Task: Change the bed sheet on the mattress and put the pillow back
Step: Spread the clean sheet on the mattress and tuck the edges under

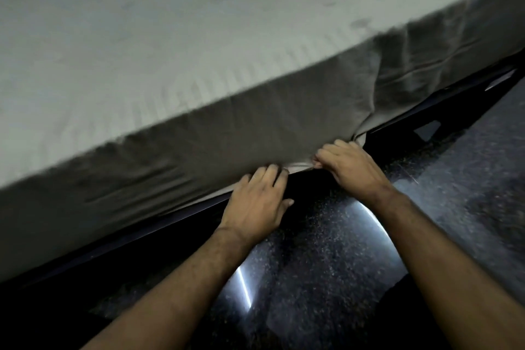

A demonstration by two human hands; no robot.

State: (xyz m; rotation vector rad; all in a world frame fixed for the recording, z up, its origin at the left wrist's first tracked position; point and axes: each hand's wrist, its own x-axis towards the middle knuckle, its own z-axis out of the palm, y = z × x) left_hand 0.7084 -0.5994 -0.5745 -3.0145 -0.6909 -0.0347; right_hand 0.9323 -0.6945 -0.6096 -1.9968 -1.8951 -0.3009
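Observation:
A grey-beige bed sheet (199, 65) covers the mattress top and hangs down its near side. Both hands are at the sheet's lower edge, where it meets the dark bed frame. My left hand (257, 202) presses its fingers against the hem, with the fingertips tucked under the mattress edge. My right hand (352, 167) is closed on a bunched fold of the hem just to the right. From that grip, wrinkles fan up across the hanging side. No pillow is in view. The picture is blurred.
A dark bed frame rail (426, 111) runs under the mattress from lower left to upper right. Below it lies a glossy dark speckled floor (326, 264) with a bright light reflection. A pale wall strip shows at the top left.

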